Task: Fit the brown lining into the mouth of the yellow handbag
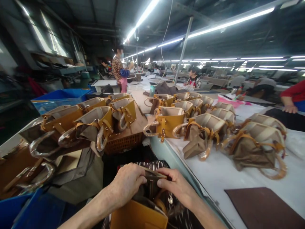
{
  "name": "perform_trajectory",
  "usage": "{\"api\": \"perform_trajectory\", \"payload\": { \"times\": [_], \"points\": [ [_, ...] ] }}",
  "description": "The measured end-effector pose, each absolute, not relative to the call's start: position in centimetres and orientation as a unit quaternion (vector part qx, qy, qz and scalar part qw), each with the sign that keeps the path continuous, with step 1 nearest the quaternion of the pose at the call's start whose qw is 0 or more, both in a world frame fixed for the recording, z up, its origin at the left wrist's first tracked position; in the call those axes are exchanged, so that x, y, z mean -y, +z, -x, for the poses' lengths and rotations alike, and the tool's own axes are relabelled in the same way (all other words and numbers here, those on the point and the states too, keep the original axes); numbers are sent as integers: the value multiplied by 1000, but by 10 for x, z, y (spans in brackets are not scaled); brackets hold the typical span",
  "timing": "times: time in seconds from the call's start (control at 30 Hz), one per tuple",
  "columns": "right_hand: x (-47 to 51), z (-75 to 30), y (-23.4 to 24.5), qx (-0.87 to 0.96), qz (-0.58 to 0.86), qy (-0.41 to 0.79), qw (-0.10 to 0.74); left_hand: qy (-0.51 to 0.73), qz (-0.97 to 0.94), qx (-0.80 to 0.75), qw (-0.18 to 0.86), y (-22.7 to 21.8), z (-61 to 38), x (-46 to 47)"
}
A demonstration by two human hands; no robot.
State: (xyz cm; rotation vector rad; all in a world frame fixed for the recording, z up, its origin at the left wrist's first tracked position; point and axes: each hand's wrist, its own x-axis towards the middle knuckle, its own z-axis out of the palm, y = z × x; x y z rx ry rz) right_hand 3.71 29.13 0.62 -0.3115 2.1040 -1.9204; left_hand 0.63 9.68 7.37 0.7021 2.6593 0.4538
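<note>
In the head view a tan handbag rests on my lap, its brown fabric part turned up toward me. My left hand pinches the upper edge of that fabric between thumb and fingers. On the other side, my right hand grips the same edge, its thumb bent inward. The two thumbs point at each other, a short gap apart. Below my right hand a shiny metal fitting shows beside a tan strap. My fingertips behind the edge are hidden.
Several tan handbags stand on the white table to the right. More bags sit at left above an orange crate and a blue bin. A dark brown sheet lies front right. A co-worker's hand rests at far right.
</note>
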Motion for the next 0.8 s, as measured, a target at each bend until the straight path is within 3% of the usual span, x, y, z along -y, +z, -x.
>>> {"api": "perform_trajectory", "payload": {
  "times": [0.2,0.53,0.67,0.8],
  "points": [
    [-291,-36,4,-737,86,-655,141,65,-202,-969,127,71,-3,-96],
    [-282,-33,13,-761,43,-633,134,53,-188,-977,87,74,-1,-91],
    [-280,-35,16,-764,26,-629,139,81,-209,-974,35,67,7,-82],
    [-279,-36,15,-764,19,-629,142,152,-232,-959,63,54,17,-70]
  ]
}}
